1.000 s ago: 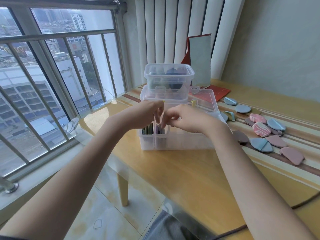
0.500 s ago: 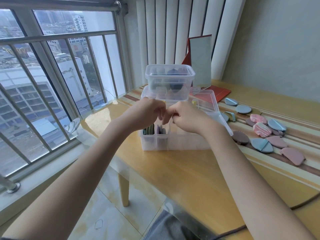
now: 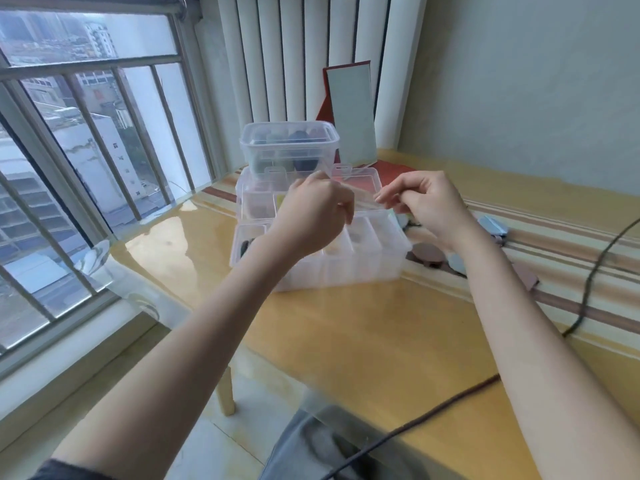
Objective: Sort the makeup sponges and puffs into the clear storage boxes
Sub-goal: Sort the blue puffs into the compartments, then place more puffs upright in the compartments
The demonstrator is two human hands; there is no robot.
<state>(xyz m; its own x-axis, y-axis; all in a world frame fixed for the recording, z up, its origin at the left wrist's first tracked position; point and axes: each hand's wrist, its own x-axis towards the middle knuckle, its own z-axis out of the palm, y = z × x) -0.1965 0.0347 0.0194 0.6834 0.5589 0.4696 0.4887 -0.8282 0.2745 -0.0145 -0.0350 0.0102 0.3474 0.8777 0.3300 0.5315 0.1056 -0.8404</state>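
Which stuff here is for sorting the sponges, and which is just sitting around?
For the job:
divided clear box
small clear tub holding dark items
puffs on the table
left hand
right hand

Just lying about:
mirror
dark cable

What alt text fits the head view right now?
Both hands, left hand and right hand, pinch a thin clear strip above the divided clear box on a wooden table. A smaller lidded box sits stacked behind it.
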